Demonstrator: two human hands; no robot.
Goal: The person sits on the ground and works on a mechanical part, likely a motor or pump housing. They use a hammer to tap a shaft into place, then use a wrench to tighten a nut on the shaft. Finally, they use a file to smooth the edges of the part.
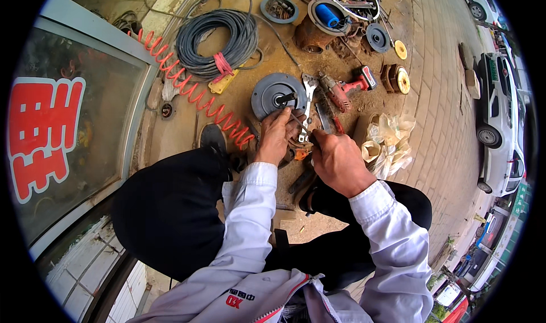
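A grey round metal flange (pixel 263 93) lies on the ground in front of me, a dark shaft (pixel 286 99) standing out of its middle. My left hand (pixel 274 138) is closed just below this shaft, at the flange's near edge; what its fingers hold is hidden. My right hand (pixel 343 162) is wrapped round the end of a thin metal rod-like tool (pixel 300 123), perhaps a screwdriver, its handle covered by the fist. The rod points up and left toward my left fingertips. Right beside the flange lies an adjustable wrench (pixel 309 88).
A red cordless drill (pixel 341 91), a plastic bag (pixel 391 143) and a copper-wound part (pixel 395 79) lie to the right. Coiled grey cable (pixel 193 47) and a red spiral hose (pixel 196 97) lie left, near a glass door (pixel 108 118). Tool-filled basins (pixel 369 10) stand at the back.
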